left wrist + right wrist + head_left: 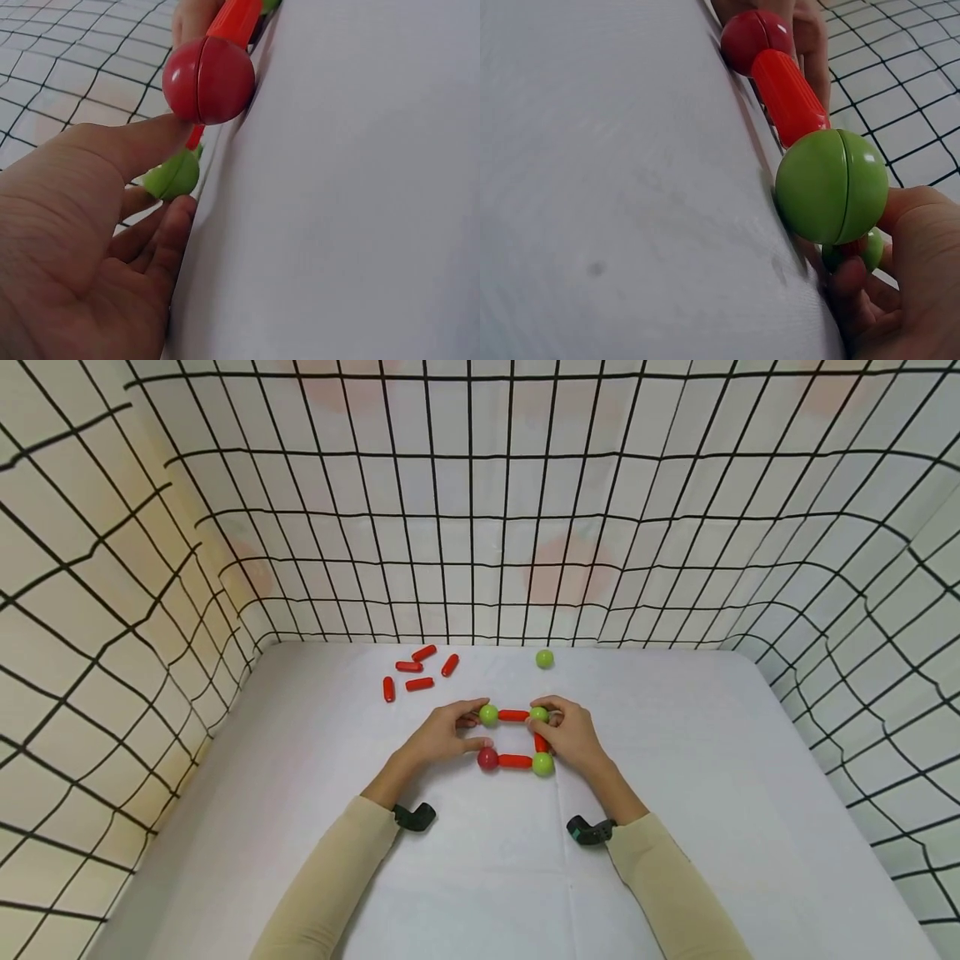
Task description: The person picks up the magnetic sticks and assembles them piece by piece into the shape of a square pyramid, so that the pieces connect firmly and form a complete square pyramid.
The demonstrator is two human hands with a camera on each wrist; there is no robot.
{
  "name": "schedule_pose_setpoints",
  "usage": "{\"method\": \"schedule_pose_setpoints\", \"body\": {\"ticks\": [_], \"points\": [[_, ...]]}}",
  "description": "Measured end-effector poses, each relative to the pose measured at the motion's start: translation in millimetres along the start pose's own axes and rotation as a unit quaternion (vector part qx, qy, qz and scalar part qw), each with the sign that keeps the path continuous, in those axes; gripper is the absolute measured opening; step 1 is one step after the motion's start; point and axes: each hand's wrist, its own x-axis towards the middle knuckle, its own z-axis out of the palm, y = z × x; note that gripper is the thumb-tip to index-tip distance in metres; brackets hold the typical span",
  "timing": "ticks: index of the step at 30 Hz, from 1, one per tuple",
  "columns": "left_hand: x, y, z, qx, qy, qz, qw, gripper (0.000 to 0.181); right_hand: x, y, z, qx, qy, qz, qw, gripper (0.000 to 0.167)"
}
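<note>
On the tabletop [465, 868], short of the middle of the far edge: a three-sided frame [515, 762] of ball-ended red rods [513, 716], gapped toward the left edge. With left hand [438, 735] spread, touches the red ball [487, 758] by thumb and the far-left green ball [489, 715] by fingers. With right hand [572, 737], pinches the far-right green ball [539, 714]. Looks light and stiff, slippery on the curves, perhaps weak where pieces meet; best to hold by the balls.

On the table [465, 868], rods [419, 683] lie behind and left of the frame [515, 762], one ball [544, 658] behind it.
</note>
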Motion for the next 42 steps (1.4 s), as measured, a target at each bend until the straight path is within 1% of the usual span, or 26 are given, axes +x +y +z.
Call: {"method": "schedule_pose_setpoints", "body": {"ticks": [3, 7, 10, 13, 16, 20, 22, 25, 29, 31, 33, 35, 39, 42], "points": [[-1.7, -0.4, -2.9, 0.002, 0.005, -0.015, 0.9999, 0.073, 0.9, -3, 0, -0.016, -0.004, -0.002, 0.9999, 0.035], [-6.9, -3.5, -11.1, 0.006, 0.021, -0.034, 0.9992, 0.065, 3.6, -5, -1, -0.076, 0.000, -0.034, 0.9965, 0.044], [-13.6, -7.9, -21.4, 0.008, 0.048, -0.043, 0.9979, 0.060, 6.2, -4, -1, -0.114, 0.001, -0.058, 0.9918, 0.047], [-20.7, -14.5, -34.3, 0.004, 0.091, -0.058, 0.9942, 0.056, 7.8, -4, -1, -0.113, -0.009, -0.068, 0.9912, 0.043], [-25.4, -21.8, -47.7, 0.009, 0.143, -0.078, 0.9865, 0.052, 9.5, -1, -1, -0.104, -0.022, -0.075, 0.9915, 0.036], [-30.1, -31.5, -65.3, 0.034, 0.214, -0.098, 0.9714, 0.047, 11.2, 1, -2, -0.085, -0.043, -0.087, 0.9916, 0.030], [-31.4, -36.3, -72.0, 0.046, 0.242, -0.112, 0.9627, 0.047, 11.6, 2, -1, -0.078, -0.053, -0.091, 0.9913, 0.029], [-31.6, -42.9, -79.2, 0.056, 0.270, -0.142, 0.9507, 0.049, 11.7, 4, -1, -0.075, -0.059, -0.090, 0.9913, 0.028], [-29.8, -49.9, -83.1, 0.068, 0.276, -0.187, 0.9403, 0.046, 12.0, 8, 0, -0.074, -0.058, -0.090, 0.9915, 0.026], [-28.7, -51.8, -83.8, 0.069, 0.276, -0.206, 0.9364, 0.042, 11.8, 9, 0, -0.074, -0.056, -0.092, 0.9914, 0.026], [-27.7, -52.0, -84.6, 0.070, 0.274, -0.220, 0.9337, 0.038, 11.5, 9, 1, -0.074, -0.053, -0.092, 0.9916, 0.025], [-26.9, -51.3, -85.9, 0.071, 0.276, -0.228, 0.9311, 0.034, 11.1, 9, 1, -0.072, -0.053, -0.092, 0.9918, 0.025], [-27.7, -49.4, -87.6, 0.066, 0.271, -0.241, 0.9295, 0.038, 9.8, 9, -1, -0.075, -0.047, -0.085, 0.9924, 0.027], [-31.9, -45.2, -86.6, 0.050, 0.257, -0.248, 0.9325, 0.045, 8.9, 9, -2, -0.075, -0.042, -0.082, 0.9930, 0.028]]}}
